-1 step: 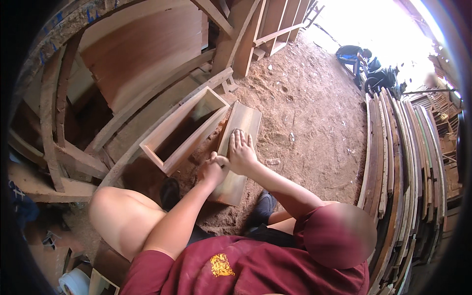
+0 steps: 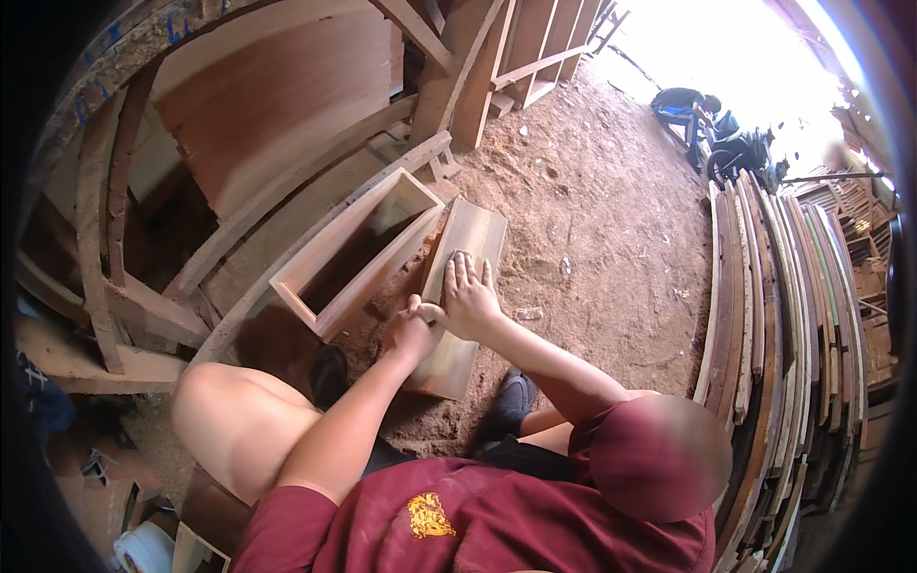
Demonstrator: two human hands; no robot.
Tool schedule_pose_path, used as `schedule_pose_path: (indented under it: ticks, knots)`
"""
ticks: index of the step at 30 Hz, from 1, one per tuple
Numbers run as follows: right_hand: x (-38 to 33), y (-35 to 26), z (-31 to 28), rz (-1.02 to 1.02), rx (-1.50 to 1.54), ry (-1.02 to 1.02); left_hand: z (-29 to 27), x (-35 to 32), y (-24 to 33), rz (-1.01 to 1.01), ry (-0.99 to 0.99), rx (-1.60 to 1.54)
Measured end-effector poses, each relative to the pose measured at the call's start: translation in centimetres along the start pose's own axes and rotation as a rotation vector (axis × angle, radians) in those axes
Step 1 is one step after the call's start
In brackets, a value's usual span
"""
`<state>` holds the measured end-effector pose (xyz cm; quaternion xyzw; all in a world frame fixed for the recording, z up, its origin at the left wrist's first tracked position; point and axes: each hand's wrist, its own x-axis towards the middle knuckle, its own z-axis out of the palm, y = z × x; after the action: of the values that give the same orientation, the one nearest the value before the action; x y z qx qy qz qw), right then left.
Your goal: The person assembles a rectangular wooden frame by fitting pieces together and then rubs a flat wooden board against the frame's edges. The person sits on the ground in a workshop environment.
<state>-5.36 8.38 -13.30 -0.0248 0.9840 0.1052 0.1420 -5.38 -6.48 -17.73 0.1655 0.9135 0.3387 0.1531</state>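
A long wooden board (image 2: pixel 457 358) lies on the ground between my feet, slanting away from me. My right hand (image 2: pixel 468 291) rests flat on its upper face with the fingers stretched forward. A thin dark edge shows at those fingertips, too small to name. My left hand (image 2: pixel 411 331) is closed at the board's left edge, its fingers partly hidden. The two hands meet near the right thumb. Just left of the board stands an open, rectangular wooden box (image 2: pixel 368 277), its hollow facing up.
Curved wooden frame pieces (image 2: pixel 229 234) and a broad panel (image 2: pixel 287 105) stand at the left. Long stacked planks (image 2: pixel 755 315) run along the right. Sandy ground (image 2: pixel 602 239) stretches ahead. Far off, a person (image 2: pixel 680 105) bends beside a wheeled vehicle (image 2: pixel 740 153).
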Motion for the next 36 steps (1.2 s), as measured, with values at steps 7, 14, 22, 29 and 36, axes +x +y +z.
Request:
schedule_pose_path:
  ticks: [7, 14, 22, 29, 36]
  knots:
    - [6.4, 6.5, -2.0, 0.179, 0.166, 0.059, -1.1, -0.9, 1.7, -0.135, -0.046, 0.031]
    - [-1.2, 2.7, 0.1, -0.045, 0.080, 0.018, -0.5, 0.1, 0.3, -0.182, -0.015, -0.061]
    - [6.9, 8.9, -3.2, 0.122, 0.372, 0.010, -0.8, 0.2, 0.7, -0.090, -0.038, -0.201]
    - [3.5, 5.5, -1.6, 0.067, 0.118, 0.007, -2.0, -0.5, 0.8, -0.147, -0.104, -0.159]
    - [1.2, 4.5, -1.3, 0.083, 0.197, 0.026, -0.6, 0.6, 0.2, -0.127, -0.053, -0.167]
